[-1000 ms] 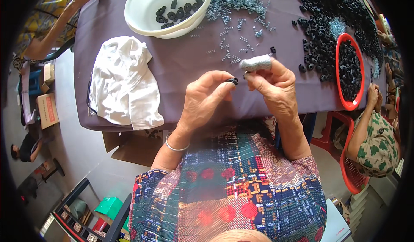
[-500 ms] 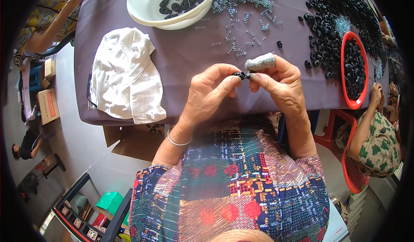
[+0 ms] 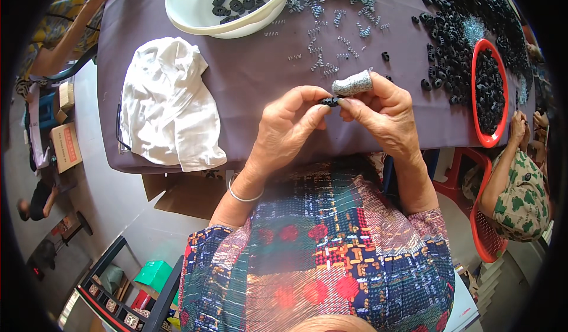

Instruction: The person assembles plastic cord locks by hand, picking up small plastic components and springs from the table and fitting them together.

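My left hand (image 3: 281,128) pinches a small black plastic cord lock (image 3: 329,102) between thumb and forefinger, just above the table's near edge. My right hand (image 3: 384,116) closes on the other end of it, so the fingertips of both hands almost meet. A grey speckled wrap (image 3: 353,83) covers the right forefinger. Beyond the hands, loose metal springs (image 3: 316,54) lie scattered on the purple tablecloth (image 3: 248,71). A white bowl (image 3: 231,31) at the far left of them holds several black cord locks (image 3: 248,2).
A crumpled white cloth (image 3: 168,107) lies to the left. On the right stand a red oval basket (image 3: 475,89) full of black parts and a large heap of black pieces (image 3: 444,54). A co-worker in a camouflage-patterned top (image 3: 520,196) sits at the right; another person's arm (image 3: 74,33) reaches in far left.
The black pieces, held slightly apart by the two hands before, are now joined end to end between the fingertips. The whole view has shifted slightly.
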Motion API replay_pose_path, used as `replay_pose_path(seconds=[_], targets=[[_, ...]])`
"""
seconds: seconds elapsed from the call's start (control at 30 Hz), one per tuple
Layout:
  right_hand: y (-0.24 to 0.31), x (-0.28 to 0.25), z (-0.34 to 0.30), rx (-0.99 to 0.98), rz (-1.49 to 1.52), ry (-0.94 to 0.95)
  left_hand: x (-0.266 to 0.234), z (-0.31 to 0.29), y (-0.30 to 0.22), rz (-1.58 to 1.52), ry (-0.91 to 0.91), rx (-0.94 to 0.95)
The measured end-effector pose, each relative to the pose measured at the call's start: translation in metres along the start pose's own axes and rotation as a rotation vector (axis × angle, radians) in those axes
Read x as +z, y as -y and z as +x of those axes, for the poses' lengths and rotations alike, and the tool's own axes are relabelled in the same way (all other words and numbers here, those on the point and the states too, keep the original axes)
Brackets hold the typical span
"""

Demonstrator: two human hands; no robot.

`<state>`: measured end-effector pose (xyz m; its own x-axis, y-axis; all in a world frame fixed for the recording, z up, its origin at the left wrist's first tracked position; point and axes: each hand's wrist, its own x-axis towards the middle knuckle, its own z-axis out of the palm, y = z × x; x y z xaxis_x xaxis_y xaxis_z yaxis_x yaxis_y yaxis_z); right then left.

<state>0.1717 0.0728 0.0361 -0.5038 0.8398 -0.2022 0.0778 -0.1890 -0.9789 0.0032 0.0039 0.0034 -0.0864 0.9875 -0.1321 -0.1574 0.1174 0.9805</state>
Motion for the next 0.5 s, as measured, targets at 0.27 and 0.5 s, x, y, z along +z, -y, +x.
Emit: replay_pose_path(seconds=[0.27, 0.5], targets=[[0.0026, 0.0016, -0.0010, -0.035, -0.112, -0.008, -0.0003, -0.0003, -0.0015, 0.093, 0.008, 0.042], [-0.0058, 0.0061, 0.0003, -0.178, -0.301, -0.095, 0.0035, 0.0001, 0.0020, 0.190, -0.033, 0.128]])
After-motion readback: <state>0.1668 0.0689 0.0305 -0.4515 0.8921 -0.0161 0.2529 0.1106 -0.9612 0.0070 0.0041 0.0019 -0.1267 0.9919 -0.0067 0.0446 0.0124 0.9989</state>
